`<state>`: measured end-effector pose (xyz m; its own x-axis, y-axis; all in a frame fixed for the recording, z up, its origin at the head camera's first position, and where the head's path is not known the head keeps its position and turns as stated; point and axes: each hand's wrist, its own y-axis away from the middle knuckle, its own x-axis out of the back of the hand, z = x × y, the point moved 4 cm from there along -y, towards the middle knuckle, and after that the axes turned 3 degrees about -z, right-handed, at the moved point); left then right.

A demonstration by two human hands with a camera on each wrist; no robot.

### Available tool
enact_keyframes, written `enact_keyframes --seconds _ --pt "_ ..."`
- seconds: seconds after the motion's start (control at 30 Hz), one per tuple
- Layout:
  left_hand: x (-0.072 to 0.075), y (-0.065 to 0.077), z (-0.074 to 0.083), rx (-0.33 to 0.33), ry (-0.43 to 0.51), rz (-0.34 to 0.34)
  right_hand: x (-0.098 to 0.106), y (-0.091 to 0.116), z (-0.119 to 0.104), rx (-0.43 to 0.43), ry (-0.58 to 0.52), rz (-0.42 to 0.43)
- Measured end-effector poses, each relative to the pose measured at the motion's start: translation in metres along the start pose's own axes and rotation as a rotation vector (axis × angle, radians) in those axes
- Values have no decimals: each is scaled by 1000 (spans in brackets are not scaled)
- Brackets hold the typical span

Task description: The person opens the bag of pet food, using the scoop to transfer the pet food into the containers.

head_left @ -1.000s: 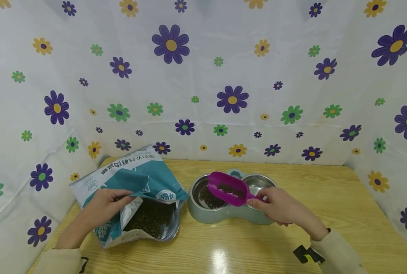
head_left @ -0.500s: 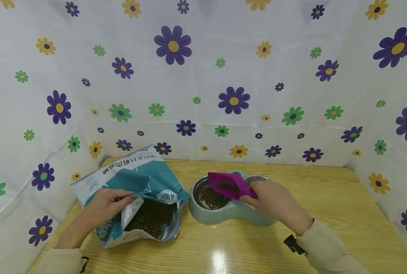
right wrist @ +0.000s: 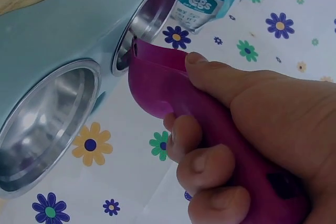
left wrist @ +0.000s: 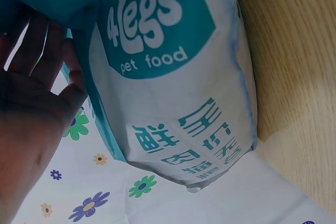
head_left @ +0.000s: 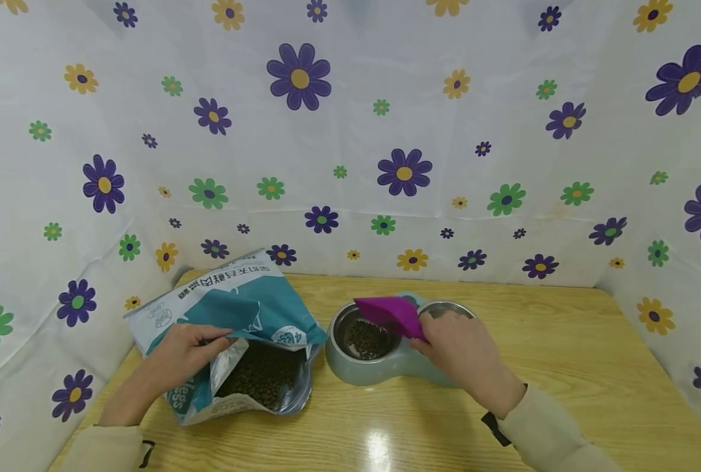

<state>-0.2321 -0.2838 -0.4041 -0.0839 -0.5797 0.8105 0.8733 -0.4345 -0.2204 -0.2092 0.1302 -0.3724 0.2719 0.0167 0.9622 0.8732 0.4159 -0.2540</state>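
Observation:
My right hand (head_left: 459,351) grips the handle of a magenta scoop (head_left: 394,313), its fingers wrapped round it in the right wrist view. The scoop is tipped over the left steel bowl of a grey-green double feeder (head_left: 359,373). Brown kibble (head_left: 364,337) lies in that bowl. The right bowl (right wrist: 50,124) shows bare steel in the right wrist view. With my left hand (head_left: 185,354) I pinch the upper edge of a teal and white pet food bag (head_left: 285,305). Its mouth gapes toward me, and more kibble (head_left: 264,377) fills the inside.
Everything stands on a light wooden table (head_left: 539,341). A white cloth with printed flowers (head_left: 350,131) hangs behind it and along both sides. The bag stands just left of the feeder.
My right hand has rolled the scoop over, so its hollow with kibble no longer shows and its outer side faces up. The left hand and bag stay put.

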Motion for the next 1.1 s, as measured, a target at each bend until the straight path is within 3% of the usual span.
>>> enact_keyframes --seconds 0.17,0.27,0.37,0.47,0.67,0.77,1.1 --pt "0 0 0 19 7 -5 1 1 -4 27 56 57" --pt "0 1 0 16 5 -5 1 2 -4 27 34 46" --pt "-1 1 0 16 7 -7 0 1 1 -5 -115 -34" --pt "-1 2 -1 18 12 -5 -1 2 8 -50 -366 -168" --pt "1 0 3 13 9 10 0 9 17 -38 -789 -428" --pt "1 0 4 35 14 7 0 15 18 -41 -899 -515" --pt "0 -4 2 78 -10 -3 5 28 21 -48 -1159 -663"
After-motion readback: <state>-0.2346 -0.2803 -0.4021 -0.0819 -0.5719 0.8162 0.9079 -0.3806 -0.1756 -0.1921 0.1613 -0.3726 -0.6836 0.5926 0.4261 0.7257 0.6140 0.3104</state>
